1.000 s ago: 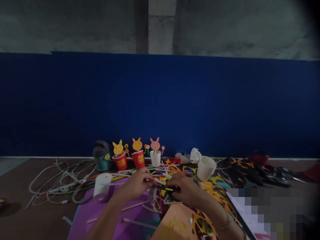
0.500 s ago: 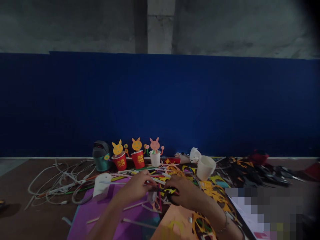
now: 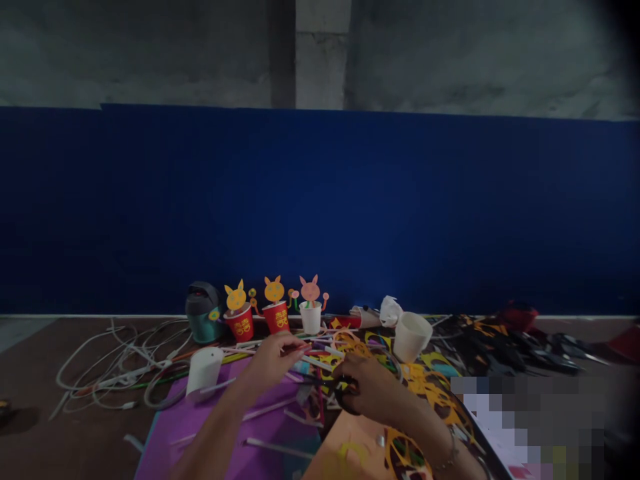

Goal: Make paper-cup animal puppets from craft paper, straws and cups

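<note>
My left hand [image 3: 274, 361] is closed, its fingertips pinching what looks like a pale straw [image 3: 220, 386]. The straw passes behind my wrist, slanting up to the right; the pinched part is mostly hidden. Black scissors [image 3: 320, 382] are in my right hand [image 3: 367, 385], fingers wrapped round the handles. Their blades point left, just below my left fingertips, and whether they touch the straw I cannot tell. Under my hands lie a purple sheet [image 3: 270, 410] with several loose straws and an orange sheet [image 3: 350, 433]. An upturned white paper cup [image 3: 205, 370] is beside my left forearm.
Behind my hands stand two red cups [image 3: 241, 325] and a white cup [image 3: 311, 319] with paper animal heads. A teal bottle [image 3: 202, 317], white cables [image 3: 115, 363], another white cup [image 3: 413, 335], yellow paper scraps [image 3: 430, 390] and dark tools [image 3: 515, 350] surround them.
My left hand has risen slightly and tilted, so the straw's left end sits lower. The scissors have shifted a little; their blades now show more clearly, pointing left.
</note>
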A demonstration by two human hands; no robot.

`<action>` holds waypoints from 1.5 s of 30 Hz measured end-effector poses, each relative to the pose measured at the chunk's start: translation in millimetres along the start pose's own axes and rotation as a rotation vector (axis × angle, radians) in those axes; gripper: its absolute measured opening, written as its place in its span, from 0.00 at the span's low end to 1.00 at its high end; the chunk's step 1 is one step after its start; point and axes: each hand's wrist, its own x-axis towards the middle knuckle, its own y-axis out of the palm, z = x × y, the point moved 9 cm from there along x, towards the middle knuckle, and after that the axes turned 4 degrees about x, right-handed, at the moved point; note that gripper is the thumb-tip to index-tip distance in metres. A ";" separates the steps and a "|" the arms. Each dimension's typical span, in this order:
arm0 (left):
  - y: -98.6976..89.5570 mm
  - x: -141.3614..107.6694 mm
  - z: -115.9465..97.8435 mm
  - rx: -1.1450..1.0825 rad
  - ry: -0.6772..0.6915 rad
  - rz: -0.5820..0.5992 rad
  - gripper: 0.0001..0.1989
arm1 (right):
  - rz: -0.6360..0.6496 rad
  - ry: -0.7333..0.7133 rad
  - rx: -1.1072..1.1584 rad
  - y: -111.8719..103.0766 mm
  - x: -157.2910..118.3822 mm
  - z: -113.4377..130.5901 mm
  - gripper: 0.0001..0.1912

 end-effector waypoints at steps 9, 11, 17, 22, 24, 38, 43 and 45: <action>17.6 -2.2 24.7 -0.846 -0.277 -0.031 0.13 | -0.218 0.233 -0.024 -4.7 4.9 -42.2 0.18; 23.1 -3.1 24.6 -0.913 -0.300 -0.026 0.12 | -0.193 0.304 -0.127 0.4 4.7 -50.7 0.19; 28.1 -7.0 14.3 -0.926 -0.324 -0.051 0.15 | -0.093 0.315 -0.241 25.3 5.1 -69.7 0.17; 14.3 -8.1 13.5 -0.843 -0.314 -0.162 0.15 | -0.057 0.318 -0.148 15.7 14.2 -75.5 0.15; 8.2 -8.0 14.9 -0.770 -0.308 -0.203 0.14 | -0.137 0.308 -0.121 1.0 21.5 -59.3 0.09; -9.1 -6.0 -6.5 -0.421 -0.068 -0.226 0.10 | -0.292 0.173 1.080 -1.8 52.5 22.0 0.18; -9.5 -6.1 -2.2 -0.488 -0.129 -0.155 0.14 | -0.193 0.159 1.163 6.8 54.5 23.9 0.18; -16.1 -6.3 3.2 -0.547 -0.171 -0.187 0.15 | -0.223 0.128 1.136 4.1 54.7 28.6 0.17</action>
